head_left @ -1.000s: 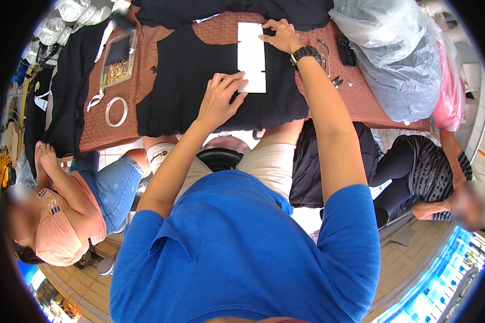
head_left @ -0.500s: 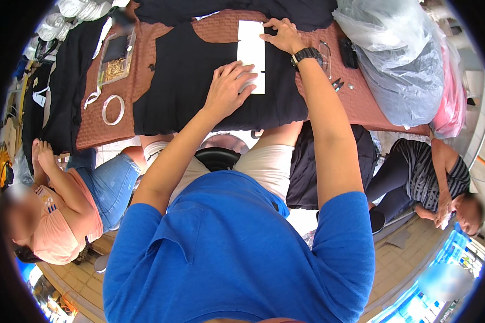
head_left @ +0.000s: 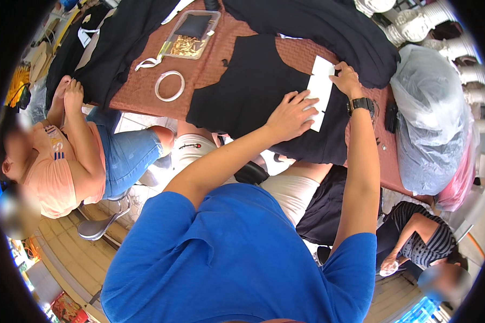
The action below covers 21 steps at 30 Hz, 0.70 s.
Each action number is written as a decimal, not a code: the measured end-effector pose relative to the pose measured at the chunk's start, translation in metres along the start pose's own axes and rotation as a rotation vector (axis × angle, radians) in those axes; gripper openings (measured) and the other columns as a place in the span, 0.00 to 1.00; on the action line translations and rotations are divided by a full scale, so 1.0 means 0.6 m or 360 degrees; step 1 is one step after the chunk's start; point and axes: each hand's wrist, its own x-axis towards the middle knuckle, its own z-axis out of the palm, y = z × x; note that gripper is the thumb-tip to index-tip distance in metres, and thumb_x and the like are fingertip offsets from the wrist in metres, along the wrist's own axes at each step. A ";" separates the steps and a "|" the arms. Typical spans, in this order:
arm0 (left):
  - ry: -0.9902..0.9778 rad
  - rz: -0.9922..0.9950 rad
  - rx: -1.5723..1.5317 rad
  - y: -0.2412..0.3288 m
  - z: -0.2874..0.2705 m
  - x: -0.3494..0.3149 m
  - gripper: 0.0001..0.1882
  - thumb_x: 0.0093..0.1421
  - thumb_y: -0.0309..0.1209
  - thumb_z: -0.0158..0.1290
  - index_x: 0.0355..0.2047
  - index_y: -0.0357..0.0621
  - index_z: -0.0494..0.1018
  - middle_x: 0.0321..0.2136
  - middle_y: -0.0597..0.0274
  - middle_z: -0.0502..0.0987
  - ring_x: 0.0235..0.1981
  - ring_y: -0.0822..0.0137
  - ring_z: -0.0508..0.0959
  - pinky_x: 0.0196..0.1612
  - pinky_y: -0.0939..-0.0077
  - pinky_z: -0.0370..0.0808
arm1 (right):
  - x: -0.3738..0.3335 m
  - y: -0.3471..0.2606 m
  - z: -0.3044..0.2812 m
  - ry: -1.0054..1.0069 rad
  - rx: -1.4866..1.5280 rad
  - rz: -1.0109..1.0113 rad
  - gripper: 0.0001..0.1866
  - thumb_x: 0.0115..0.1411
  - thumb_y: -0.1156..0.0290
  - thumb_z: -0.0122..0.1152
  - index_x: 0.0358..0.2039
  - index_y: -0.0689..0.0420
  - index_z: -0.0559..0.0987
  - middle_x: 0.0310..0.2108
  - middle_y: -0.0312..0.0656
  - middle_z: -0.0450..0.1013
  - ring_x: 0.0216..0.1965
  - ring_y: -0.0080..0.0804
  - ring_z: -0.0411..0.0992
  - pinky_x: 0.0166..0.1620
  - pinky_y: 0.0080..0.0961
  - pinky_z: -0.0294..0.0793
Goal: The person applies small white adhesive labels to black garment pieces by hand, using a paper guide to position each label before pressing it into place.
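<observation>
Hands [head_left: 292, 117] [head_left: 348, 83] at card [head_left: 321, 88] edges, broad black cloth [head_left: 242, 89] leftward

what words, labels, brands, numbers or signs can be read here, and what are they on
Printed text located, not copied out:
Peach shirt: lettering across the chest.
Cream shorts: small dark script with an emblem, near the left hem.
White tag on black cloth: any print too small to read.
Black watch: display unreadable.
White strip: no writing visible.

L head cam | wide fisheye | faces dn | hands [head_left: 291, 116] [head_left: 348, 84] nr
</observation>
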 end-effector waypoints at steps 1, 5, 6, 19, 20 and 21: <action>0.0000 -0.0008 -0.0005 0.000 0.000 0.001 0.14 0.62 0.38 0.56 0.47 0.51 0.76 0.61 0.64 0.70 0.67 0.56 0.61 0.66 0.52 0.58 | 0.009 -0.012 0.001 -0.0025 -0.0072 0.0018 0.28 0.54 0.57 0.71 0.55 0.48 0.76 0.57 0.45 0.72 0.60 0.48 0.70 0.57 0.53 0.70; 0.0076 -0.0009 0.0009 -0.002 0.010 0.000 0.13 0.60 0.37 0.57 0.45 0.51 0.76 0.59 0.63 0.70 0.67 0.57 0.61 0.66 0.52 0.58 | 0.000 -0.072 -0.007 0.0042 -0.0441 0.0075 0.28 0.56 0.61 0.67 0.56 0.55 0.75 0.57 0.48 0.72 0.58 0.53 0.72 0.55 0.56 0.71; 0.0085 -0.0028 -0.0012 -0.004 0.011 -0.002 0.13 0.59 0.36 0.57 0.44 0.50 0.76 0.59 0.63 0.70 0.66 0.56 0.61 0.66 0.52 0.58 | -0.024 -0.116 -0.024 0.0112 -0.0578 0.0073 0.26 0.56 0.62 0.66 0.55 0.54 0.76 0.55 0.48 0.73 0.56 0.53 0.73 0.54 0.56 0.72; 0.0123 0.0046 -0.0017 -0.028 0.057 -0.006 0.12 0.61 0.38 0.55 0.42 0.49 0.78 0.63 0.61 0.68 0.69 0.54 0.59 0.66 0.48 0.58 | -0.081 -0.625 0.062 0.0391 -0.0039 -0.1752 0.09 0.55 0.81 0.57 0.36 0.62 0.82 0.39 0.52 0.78 0.42 0.50 0.80 0.44 0.40 0.82; 0.0117 0.0053 -0.0050 -0.027 0.048 -0.007 0.12 0.61 0.37 0.55 0.43 0.49 0.78 0.63 0.61 0.69 0.69 0.54 0.59 0.66 0.48 0.58 | -0.076 -0.636 0.072 0.0360 -0.0035 -0.1709 0.09 0.56 0.80 0.56 0.36 0.62 0.82 0.38 0.53 0.78 0.41 0.50 0.80 0.42 0.40 0.82; 0.0108 0.0064 -0.0087 -0.025 0.039 -0.009 0.12 0.61 0.37 0.56 0.43 0.49 0.78 0.62 0.61 0.69 0.69 0.55 0.59 0.66 0.49 0.58 | -0.071 -0.642 0.082 0.0330 -0.0032 -0.1659 0.08 0.57 0.79 0.56 0.35 0.62 0.82 0.38 0.53 0.79 0.41 0.50 0.81 0.41 0.40 0.83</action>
